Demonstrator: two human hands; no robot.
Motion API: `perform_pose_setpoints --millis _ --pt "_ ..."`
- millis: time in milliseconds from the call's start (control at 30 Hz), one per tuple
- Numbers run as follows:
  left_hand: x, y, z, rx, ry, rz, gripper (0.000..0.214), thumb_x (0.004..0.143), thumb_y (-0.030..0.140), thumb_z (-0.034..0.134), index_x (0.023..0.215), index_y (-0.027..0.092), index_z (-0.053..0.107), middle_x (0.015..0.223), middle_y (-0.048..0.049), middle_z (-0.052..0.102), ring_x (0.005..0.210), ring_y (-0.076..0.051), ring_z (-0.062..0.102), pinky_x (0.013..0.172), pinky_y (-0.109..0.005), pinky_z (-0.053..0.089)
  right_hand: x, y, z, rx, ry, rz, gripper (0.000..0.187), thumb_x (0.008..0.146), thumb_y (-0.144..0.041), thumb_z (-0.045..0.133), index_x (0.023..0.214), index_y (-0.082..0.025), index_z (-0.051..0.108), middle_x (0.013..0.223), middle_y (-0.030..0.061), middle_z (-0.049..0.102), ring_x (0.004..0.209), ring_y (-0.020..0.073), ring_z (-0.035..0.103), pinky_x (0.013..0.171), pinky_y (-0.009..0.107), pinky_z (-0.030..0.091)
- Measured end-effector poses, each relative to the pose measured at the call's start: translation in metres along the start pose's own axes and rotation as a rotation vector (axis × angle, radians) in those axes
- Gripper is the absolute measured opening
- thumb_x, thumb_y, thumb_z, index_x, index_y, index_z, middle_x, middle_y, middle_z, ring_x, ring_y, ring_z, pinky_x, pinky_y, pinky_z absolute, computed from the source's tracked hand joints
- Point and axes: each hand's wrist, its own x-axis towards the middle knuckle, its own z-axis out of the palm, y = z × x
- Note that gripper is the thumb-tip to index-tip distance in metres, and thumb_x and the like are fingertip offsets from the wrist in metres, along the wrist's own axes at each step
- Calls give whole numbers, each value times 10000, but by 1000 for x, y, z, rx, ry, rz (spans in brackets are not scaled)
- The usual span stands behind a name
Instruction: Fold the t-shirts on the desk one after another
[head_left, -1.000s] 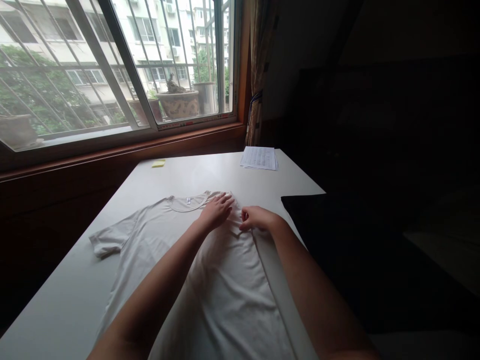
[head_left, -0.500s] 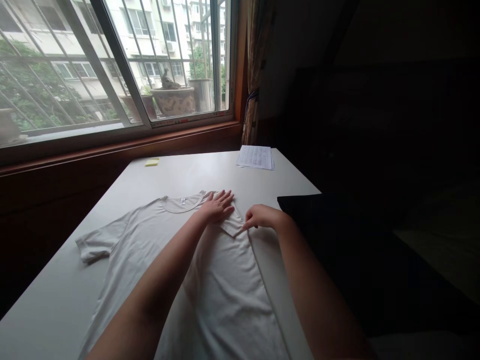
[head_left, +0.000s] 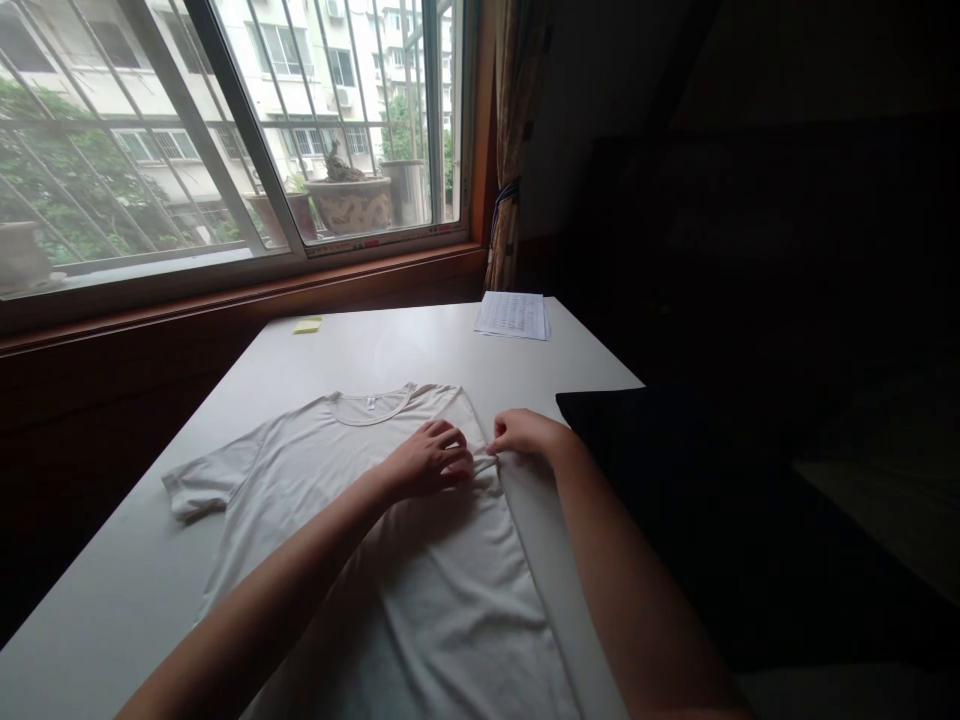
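A white T-shirt [head_left: 300, 500] lies spread on the white table, its neckline away from me. Its left sleeve sticks out to the side, while the right sleeve is folded inward over the body. My left hand [head_left: 429, 460] is over the shirt's right chest, near the folded sleeve. Its fingers are curled but apart, with nothing seen in them; whether the fingertips touch the cloth I cannot tell. At the shirt's right edge, my right hand [head_left: 526, 434] pinches the fabric by the fold between thumb and fingers.
Printed papers [head_left: 513, 316] lie at the table's [head_left: 382, 345] far edge, and a yellow sticky note pad [head_left: 307, 326] sits at the far left corner. Dark cloth [head_left: 637, 450] covers the right side. Beyond the table are a barred window [head_left: 300, 130] and a tied curtain [head_left: 510, 180].
My left hand has lifted off the shirt's shoulder and come nearer to me, its fingers going from flat to curled. The right hand stays pinched at the shirt's edge.
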Motion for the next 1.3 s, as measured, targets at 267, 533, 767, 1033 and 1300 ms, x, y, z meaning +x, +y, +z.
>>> perform_pose_setpoints --millis 267,533,767,1033,1300 --pt "0 27 3 162 12 29 206 1037 307 496 1048 224 685 1008 -53 671 976 -216 571 894 -383 432 27 -17 34 -18 549 -301 283 994 -301 545 1212 -255 720 1284 68 679 1160 212 610 1038 323 438" --pt "-1 24 8 208 -10 -42 111 984 238 551 960 201 654 964 -47 655 912 -210 550 782 -355 421 52 5 61 -158 499 -255 474 1050 -394 368 1498 -340 512 1608 -44 428 1494 260 333 1225 493 255" --pt "-4 28 10 202 -5 -88 145 1001 282 538 1010 209 664 1017 -53 648 925 -217 533 769 -362 432 50 6 59 -144 525 -250 459 1050 -422 364 1466 -363 547 1600 -39 444 1488 257 338 1224 473 253" --pt "-3 33 4 160 -12 -51 95 936 227 562 900 206 648 961 -61 647 907 -218 548 759 -356 453 46 9 55 -178 497 -238 479 1038 -514 387 1482 -395 521 1620 -17 411 1495 286 312 1224 510 214" --pt "-3 19 9 -6 131 -166 322 1053 299 416 1218 201 675 1276 -98 687 1201 -222 605 1019 -385 499 42 5 52 -179 481 -222 473 1037 -491 400 1483 -389 522 1622 -16 407 1494 273 311 1226 490 210"
